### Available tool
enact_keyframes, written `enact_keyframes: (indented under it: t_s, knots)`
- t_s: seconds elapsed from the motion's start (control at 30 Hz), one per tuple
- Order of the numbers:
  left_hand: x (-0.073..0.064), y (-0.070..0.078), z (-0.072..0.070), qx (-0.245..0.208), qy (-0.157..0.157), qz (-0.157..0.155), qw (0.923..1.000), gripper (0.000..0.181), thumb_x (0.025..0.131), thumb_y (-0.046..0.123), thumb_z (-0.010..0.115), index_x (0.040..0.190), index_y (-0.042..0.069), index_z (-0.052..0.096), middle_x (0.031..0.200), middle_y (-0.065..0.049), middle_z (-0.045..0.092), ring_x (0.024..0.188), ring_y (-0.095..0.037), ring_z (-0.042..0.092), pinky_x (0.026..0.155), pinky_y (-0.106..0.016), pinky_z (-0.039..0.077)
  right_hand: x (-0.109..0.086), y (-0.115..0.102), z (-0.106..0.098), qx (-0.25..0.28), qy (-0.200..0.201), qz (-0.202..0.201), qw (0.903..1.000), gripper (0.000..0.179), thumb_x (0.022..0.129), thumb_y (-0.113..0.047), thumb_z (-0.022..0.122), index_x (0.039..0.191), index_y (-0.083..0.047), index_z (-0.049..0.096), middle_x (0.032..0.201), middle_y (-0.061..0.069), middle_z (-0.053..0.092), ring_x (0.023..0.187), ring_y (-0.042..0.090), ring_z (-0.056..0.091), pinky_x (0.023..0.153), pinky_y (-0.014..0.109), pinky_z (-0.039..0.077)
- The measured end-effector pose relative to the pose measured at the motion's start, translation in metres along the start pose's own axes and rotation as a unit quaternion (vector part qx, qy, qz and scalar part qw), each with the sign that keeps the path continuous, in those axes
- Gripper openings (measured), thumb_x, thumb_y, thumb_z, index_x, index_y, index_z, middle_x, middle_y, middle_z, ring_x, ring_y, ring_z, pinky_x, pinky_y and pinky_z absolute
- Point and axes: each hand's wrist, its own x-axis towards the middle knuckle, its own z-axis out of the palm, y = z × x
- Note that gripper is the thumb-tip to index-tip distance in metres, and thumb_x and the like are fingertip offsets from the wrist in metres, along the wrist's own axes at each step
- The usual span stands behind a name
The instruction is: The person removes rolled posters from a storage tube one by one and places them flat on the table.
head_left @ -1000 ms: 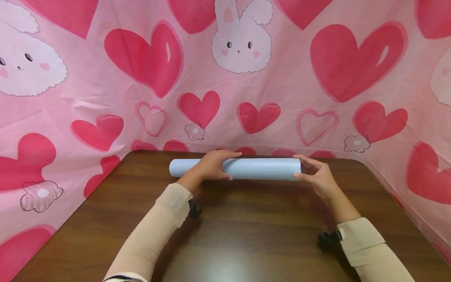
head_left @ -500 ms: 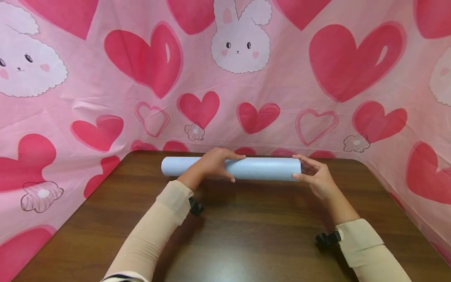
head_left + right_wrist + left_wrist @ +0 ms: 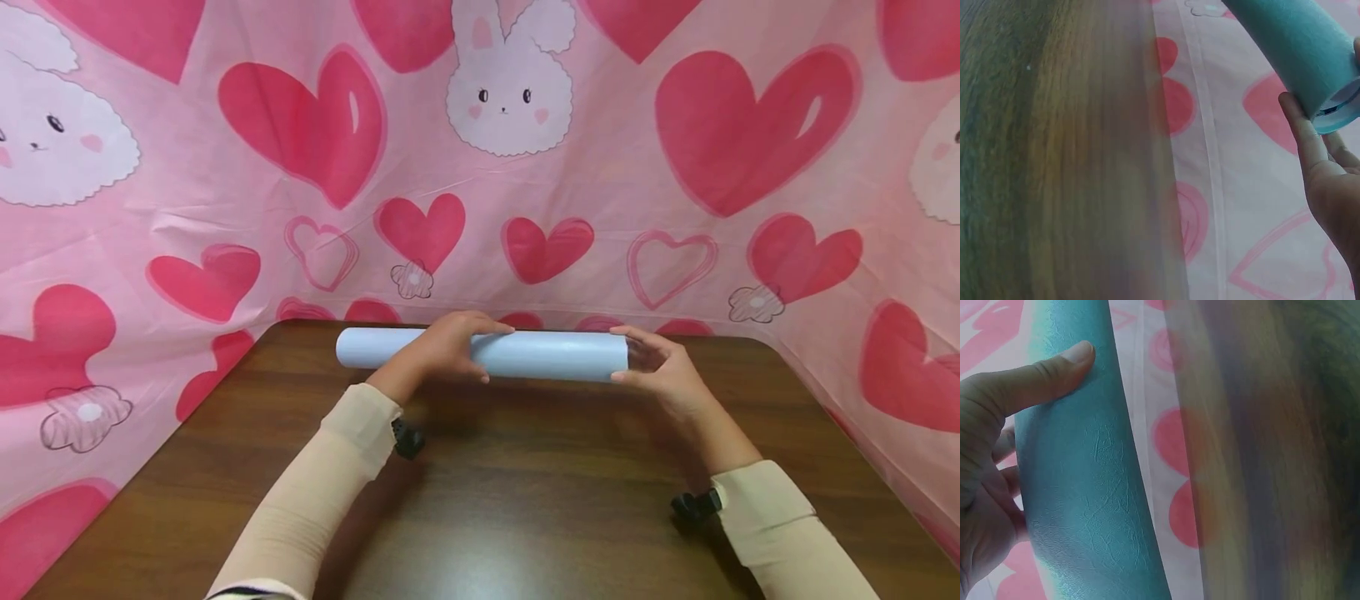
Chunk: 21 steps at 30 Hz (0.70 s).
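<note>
A rolled-up light-blue mat (image 3: pixel 551 356) with a leather-like grain lies crosswise over the far part of the table, its left end slightly higher. My left hand (image 3: pixel 447 348) grips it left of its middle, thumb on the near side and fingers over the back. The left wrist view shows that thumb (image 3: pixel 1054 375) pressed on the creased surface of the mat (image 3: pixel 1094 481). At the right end, my right hand (image 3: pixel 670 377) holds the rim between thumb and fingers. In the right wrist view the roll's open end (image 3: pixel 1340 115) faces the right hand (image 3: pixel 1335 184).
The dark brown wooden table (image 3: pixel 525 492) has rounded far corners. A pink curtain (image 3: pixel 525 183) printed with hearts and rabbits hangs close behind its far edge and along both sides. Small black cameras (image 3: pixel 407 439) sit at both wrists.
The rolled mat has shifted left, and its left end has risen toward me. Both hands keep their hold; the right hand has moved slightly left with the right end.
</note>
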Motion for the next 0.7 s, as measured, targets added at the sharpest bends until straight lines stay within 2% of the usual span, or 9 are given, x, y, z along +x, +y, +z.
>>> enact_keyframes:
  t_s: [0.07, 0.2, 0.3, 0.37, 0.43, 0.57, 0.7]
  knots:
    - [-0.003, -0.001, -0.001, 0.002, 0.002, 0.003, 1.0, 0.077, 0.065, 0.026, 0.092, 0.135, 0.021, 0.061, 0.122, 0.0, 0.063, 0.11, -0.017, 0.056, 0.098, -0.036, 0.046, 0.001, -0.002, 0.0, -0.026, -0.018, -0.006, 0.9995, 0.059, 0.081, 0.013, 0.07, 0.136, -0.003, 0.055, 0.124, -0.001, 0.064, 0.106, 0.015, 0.063, 0.084, 0.028, 0.054]
    - [-0.01, -0.007, -0.005, 0.0, 0.013, 0.018, 0.9998, 0.077, 0.063, 0.021, 0.093, 0.134, 0.02, 0.062, 0.121, -0.003, 0.063, 0.11, -0.019, 0.057, 0.097, -0.037, 0.047, 0.002, -0.006, -0.002, -0.046, -0.055, -0.032, 0.9969, 0.064, 0.083, 0.013, 0.067, 0.143, -0.003, 0.048, 0.136, 0.011, 0.057, 0.114, 0.017, 0.061, 0.086, 0.031, 0.054]
    - [-0.016, -0.01, -0.009, -0.008, 0.024, 0.03, 0.9992, 0.076, 0.063, 0.018, 0.093, 0.133, 0.019, 0.063, 0.121, -0.003, 0.063, 0.111, -0.019, 0.057, 0.097, -0.036, 0.047, 0.002, -0.008, -0.004, -0.027, -0.074, -0.048, 0.9957, 0.061, 0.087, 0.014, 0.062, 0.143, -0.001, 0.046, 0.14, 0.02, 0.051, 0.118, 0.02, 0.059, 0.088, 0.037, 0.053]
    - [-0.02, -0.011, -0.012, -0.017, 0.031, 0.031, 0.9989, 0.075, 0.064, 0.017, 0.092, 0.133, 0.02, 0.063, 0.122, -0.002, 0.063, 0.112, -0.018, 0.056, 0.096, -0.035, 0.048, 0.002, -0.01, -0.003, -0.005, -0.078, -0.046, 0.9959, 0.054, 0.089, 0.013, 0.059, 0.141, 0.002, 0.047, 0.138, 0.019, 0.053, 0.118, 0.021, 0.059, 0.087, 0.041, 0.053]
    - [-0.025, -0.012, -0.015, -0.028, 0.037, 0.027, 0.9986, 0.075, 0.064, 0.016, 0.092, 0.133, 0.02, 0.062, 0.123, -0.001, 0.063, 0.113, -0.017, 0.056, 0.095, -0.035, 0.049, 0.002, -0.012, 0.0, 0.024, -0.072, -0.038, 0.9964, 0.047, 0.092, 0.011, 0.056, 0.138, 0.005, 0.049, 0.135, 0.015, 0.056, 0.117, 0.023, 0.06, 0.087, 0.045, 0.052]
    - [-0.03, -0.013, -0.02, -0.044, 0.05, 0.019, 0.9976, 0.076, 0.064, 0.015, 0.092, 0.134, 0.022, 0.062, 0.126, 0.002, 0.063, 0.116, -0.018, 0.055, 0.095, -0.039, 0.049, 0.003, -0.019, 0.012, 0.083, -0.029, 0.002, 0.9962, 0.037, 0.096, 0.004, 0.055, 0.132, 0.009, 0.052, 0.125, 0.007, 0.063, 0.11, 0.025, 0.064, 0.086, 0.046, 0.052]
    - [-0.032, -0.016, -0.023, -0.045, 0.061, 0.027, 0.9968, 0.075, 0.063, 0.014, 0.092, 0.132, 0.02, 0.063, 0.126, 0.002, 0.063, 0.115, -0.018, 0.055, 0.096, -0.042, 0.048, 0.005, -0.024, 0.026, 0.117, 0.004, 0.043, 0.9922, 0.03, 0.096, 0.003, 0.057, 0.126, 0.003, 0.06, 0.121, 0.006, 0.063, 0.103, 0.024, 0.065, 0.084, 0.045, 0.054]
